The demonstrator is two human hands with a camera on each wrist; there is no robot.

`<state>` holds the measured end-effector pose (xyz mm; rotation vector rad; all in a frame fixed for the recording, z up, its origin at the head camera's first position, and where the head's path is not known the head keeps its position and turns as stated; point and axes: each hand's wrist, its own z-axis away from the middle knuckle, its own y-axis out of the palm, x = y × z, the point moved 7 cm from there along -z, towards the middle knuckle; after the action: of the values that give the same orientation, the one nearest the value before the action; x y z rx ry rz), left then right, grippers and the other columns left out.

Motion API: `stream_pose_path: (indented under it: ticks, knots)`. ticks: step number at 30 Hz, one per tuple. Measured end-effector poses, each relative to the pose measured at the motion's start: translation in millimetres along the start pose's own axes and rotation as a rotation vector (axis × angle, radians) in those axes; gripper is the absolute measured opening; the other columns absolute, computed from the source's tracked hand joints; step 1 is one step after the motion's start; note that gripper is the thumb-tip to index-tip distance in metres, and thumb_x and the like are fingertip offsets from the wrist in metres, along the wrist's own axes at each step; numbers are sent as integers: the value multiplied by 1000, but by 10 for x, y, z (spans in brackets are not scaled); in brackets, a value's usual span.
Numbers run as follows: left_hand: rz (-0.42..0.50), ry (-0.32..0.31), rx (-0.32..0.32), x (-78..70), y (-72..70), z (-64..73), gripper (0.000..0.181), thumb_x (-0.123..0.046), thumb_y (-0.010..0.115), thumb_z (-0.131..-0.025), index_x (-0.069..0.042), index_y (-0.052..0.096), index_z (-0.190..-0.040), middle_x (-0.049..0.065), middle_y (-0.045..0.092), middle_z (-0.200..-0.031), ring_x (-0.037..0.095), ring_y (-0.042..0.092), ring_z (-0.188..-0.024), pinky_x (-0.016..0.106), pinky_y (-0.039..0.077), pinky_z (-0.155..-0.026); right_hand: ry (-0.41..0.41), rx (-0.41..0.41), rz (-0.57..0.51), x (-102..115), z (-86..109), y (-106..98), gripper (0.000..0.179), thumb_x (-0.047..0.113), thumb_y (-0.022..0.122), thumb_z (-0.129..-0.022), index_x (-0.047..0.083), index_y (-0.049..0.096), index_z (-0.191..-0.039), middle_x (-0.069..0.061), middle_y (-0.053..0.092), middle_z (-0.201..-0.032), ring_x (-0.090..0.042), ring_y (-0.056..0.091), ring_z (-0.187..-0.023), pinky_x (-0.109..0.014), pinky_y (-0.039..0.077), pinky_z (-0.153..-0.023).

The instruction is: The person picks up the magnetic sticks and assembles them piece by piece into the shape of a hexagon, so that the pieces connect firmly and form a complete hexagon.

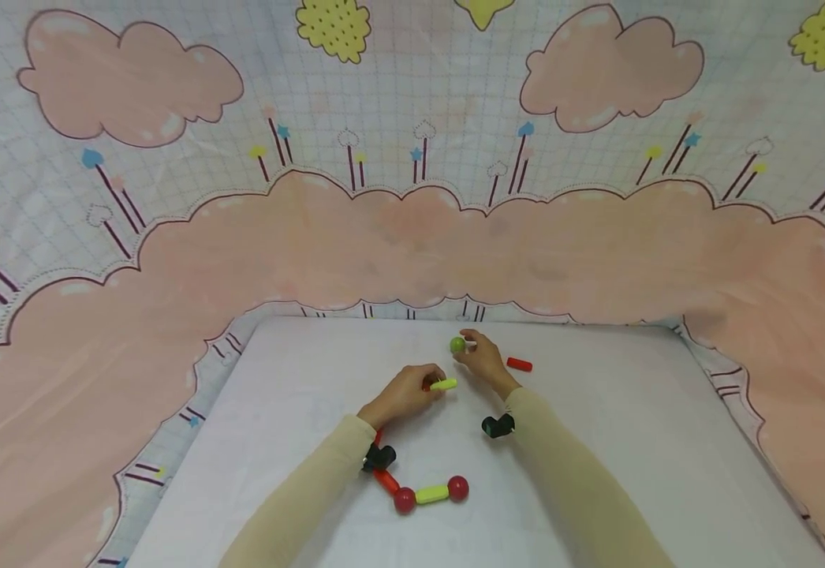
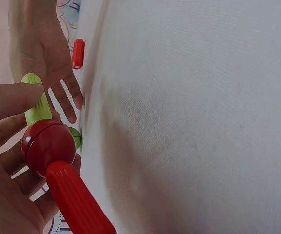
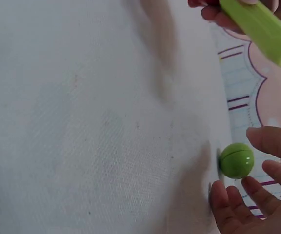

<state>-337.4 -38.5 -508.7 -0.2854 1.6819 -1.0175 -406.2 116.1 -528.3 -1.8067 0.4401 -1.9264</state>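
My left hand pinches a yellow-green rod under its thumb. That rod joins a dark red ball, and a red rod sticks out from the ball's other side. At the far part of the table, my right hand is spread around a green ball. In the right wrist view the thumb and fingers look apart from this ball, which sits on the white surface. The free end of the yellow-green rod points toward my right hand.
A loose red rod lies right of my right hand. Nearer me, a joined chain has a red rod, a red ball, a yellow-green rod and another red ball. My left wrist camera covers part of it.
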Motion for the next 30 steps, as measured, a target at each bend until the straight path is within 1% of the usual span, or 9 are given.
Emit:
stream_pose_path:
  ticks: [4,7,11,14,18,24,27,30]
  knots:
    - [9,-6,9,-13,24,9,19,-19,69,-92,-15,66,-110,-1,69,-98,11,57,-84,29,49,-83,-17,12,35,-39,-13,28,55,16,69,-91,13,49,-142,-14,50,-145,-34,49,-130,-46,46,-104]
    - [5,-2,7,-25,22,19,20,-19,69,-91,-14,66,-110,-1,69,-98,11,57,-84,29,49,-83,-12,24,65,-77,-35,54,49,16,67,-92,14,52,-139,-13,53,-142,-32,50,-128,-46,44,-105]
    - [-6,-1,4,-19,13,28,20,-19,69,-91,-14,66,-110,-1,69,-96,10,56,-82,27,49,-81,-29,34,103,-103,-67,88,41,15,64,-94,13,55,-133,-12,57,-135,-29,53,-123,-46,43,-106]
    - [-8,-5,3,-11,8,29,21,-19,69,-91,-14,66,-111,-2,68,-95,11,56,-81,27,48,-80,-35,29,98,-89,-60,79,39,14,64,-93,11,55,-131,-13,59,-132,-29,55,-120,-46,44,-106]
    - [-3,-8,3,4,7,18,21,-20,69,-91,-15,66,-112,-2,68,-96,11,56,-82,27,48,-79,-13,12,80,-69,-17,33,38,16,66,-93,11,56,-129,-13,58,-133,-29,56,-117,-44,46,-104]
    - [0,7,1,6,13,2,20,-19,69,-91,-14,66,-111,-1,69,-95,10,56,-81,27,48,-79,1,2,61,-41,53,-27,38,16,67,-93,12,56,-129,-13,57,-136,-28,56,-116,-39,52,-97]
    - [-3,15,0,0,14,3,20,-18,70,-91,-14,66,-109,-1,69,-95,10,56,-80,27,48,-78,-12,-6,45,-20,81,-65,39,16,68,-93,12,56,-129,-13,57,-135,-27,57,-115,-36,54,-92]
    - [1,27,-1,-16,10,9,19,-17,70,-90,-13,66,-109,-1,69,-94,10,56,-80,27,48,-78,-36,-24,30,6,121,-117,39,18,68,-93,12,57,-129,-13,58,-134,-28,59,-114,-35,55,-89]
